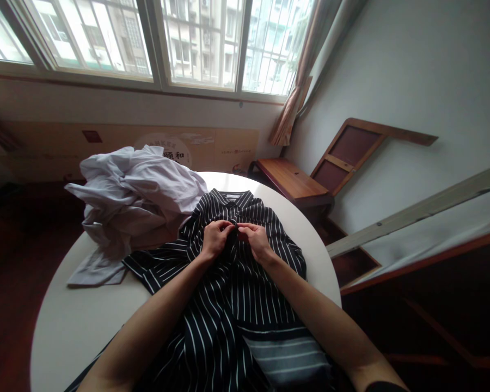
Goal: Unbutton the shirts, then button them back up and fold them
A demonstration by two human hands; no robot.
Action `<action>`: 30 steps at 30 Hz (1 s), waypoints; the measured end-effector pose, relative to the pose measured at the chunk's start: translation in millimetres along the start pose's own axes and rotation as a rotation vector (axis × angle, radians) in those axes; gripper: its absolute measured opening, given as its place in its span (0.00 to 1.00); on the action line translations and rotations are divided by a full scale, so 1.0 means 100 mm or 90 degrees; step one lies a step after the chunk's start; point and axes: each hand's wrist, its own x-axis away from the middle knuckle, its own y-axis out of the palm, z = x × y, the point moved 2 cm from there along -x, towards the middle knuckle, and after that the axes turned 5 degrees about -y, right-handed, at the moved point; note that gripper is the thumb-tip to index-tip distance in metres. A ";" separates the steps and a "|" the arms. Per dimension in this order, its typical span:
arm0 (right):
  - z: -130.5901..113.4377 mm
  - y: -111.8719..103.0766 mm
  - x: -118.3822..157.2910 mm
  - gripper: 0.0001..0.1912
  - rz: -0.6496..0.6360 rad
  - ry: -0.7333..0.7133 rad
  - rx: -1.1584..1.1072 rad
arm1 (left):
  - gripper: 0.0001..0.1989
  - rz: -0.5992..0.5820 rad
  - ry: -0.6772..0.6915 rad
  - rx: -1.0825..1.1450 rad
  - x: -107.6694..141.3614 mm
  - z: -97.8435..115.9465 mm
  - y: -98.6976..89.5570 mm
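The striped shirt (265, 296) lies on the bench (320, 267) beneath my forearms, its long axis running away from me, collar (228, 197) at the far end. Midway across it, my left hand (217, 239) and right hand (255, 239) are equally near its front opening, fingers pinched tight on the dark cloth there. Crumpled white cloth (130, 185) sits left of the shirt, a wooden chair (294, 179) beyond its right.

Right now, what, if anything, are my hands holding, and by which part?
Your left hand and right hand pinch the striped shirt at its front, below the collar. The exact bit gripped is too small to tell.
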 end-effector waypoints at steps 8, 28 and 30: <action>-0.10 -0.03 -0.06 0.09 -0.087 -0.183 0.292 | 0.08 0.001 -0.034 0.017 0.01 0.03 -0.01; -0.06 0.10 0.06 0.09 0.037 -0.308 0.439 | 0.11 0.025 -0.053 0.048 0.01 0.00 0.05; -0.07 0.10 0.05 0.09 0.037 -0.284 0.456 | 0.10 0.029 -0.047 0.029 0.03 0.02 0.05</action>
